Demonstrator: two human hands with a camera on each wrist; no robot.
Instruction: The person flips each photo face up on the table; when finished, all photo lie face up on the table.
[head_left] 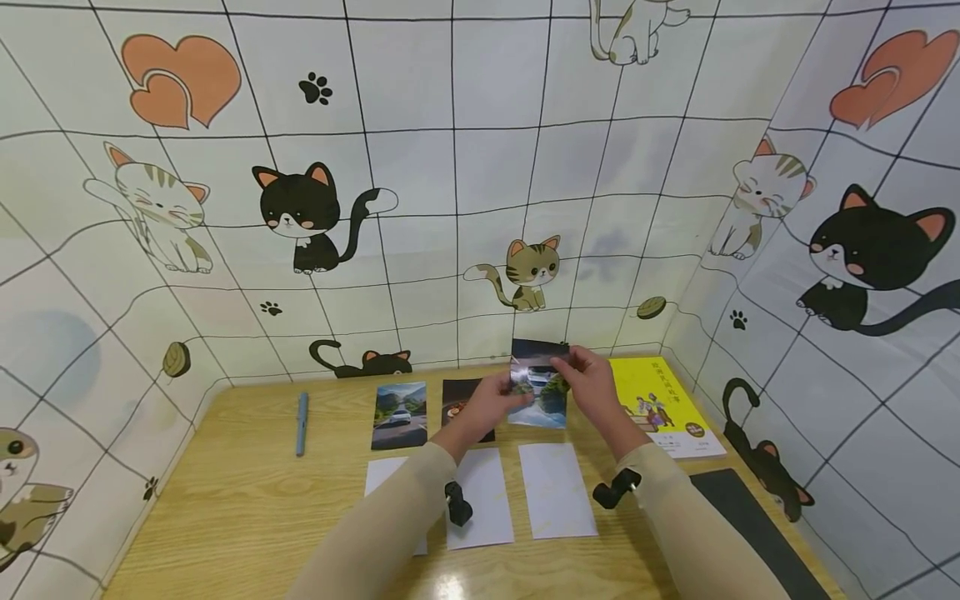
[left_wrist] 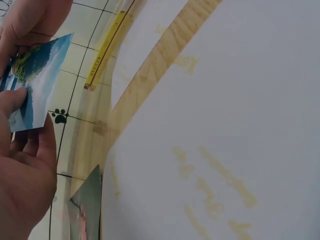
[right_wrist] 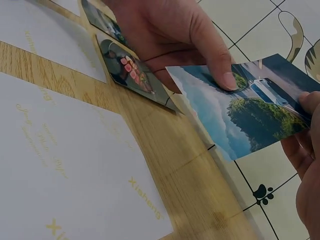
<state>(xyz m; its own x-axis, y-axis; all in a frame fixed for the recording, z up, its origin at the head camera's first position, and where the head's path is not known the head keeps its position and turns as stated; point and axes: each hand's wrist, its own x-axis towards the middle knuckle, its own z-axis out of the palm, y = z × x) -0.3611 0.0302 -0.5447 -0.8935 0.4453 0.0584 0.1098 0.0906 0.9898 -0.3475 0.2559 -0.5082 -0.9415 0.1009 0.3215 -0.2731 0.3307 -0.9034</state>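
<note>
A glossy photo print (head_left: 551,408) of a car on a mountain road is held up off the table between both hands. My left hand (head_left: 491,408) pinches its left side, thumb over the picture, as the right wrist view shows. My right hand (head_left: 592,387) pinches the opposite side near a corner. In the head view the picture is upside down, its sky toward me. Behind the left hand lies a photo of food on a dark plate (right_wrist: 131,72), partly hidden in the head view. Left of it is another car photo (head_left: 399,417).
Three white sheets with faint yellow print, such as the right one (head_left: 558,492), lie in a row nearer me. A blue pen (head_left: 302,425) is at the left. A yellow book (head_left: 660,396) and a dark flat sheet (head_left: 750,525) lie at the right. Cat-patterned cloth (head_left: 450,192) surrounds the table.
</note>
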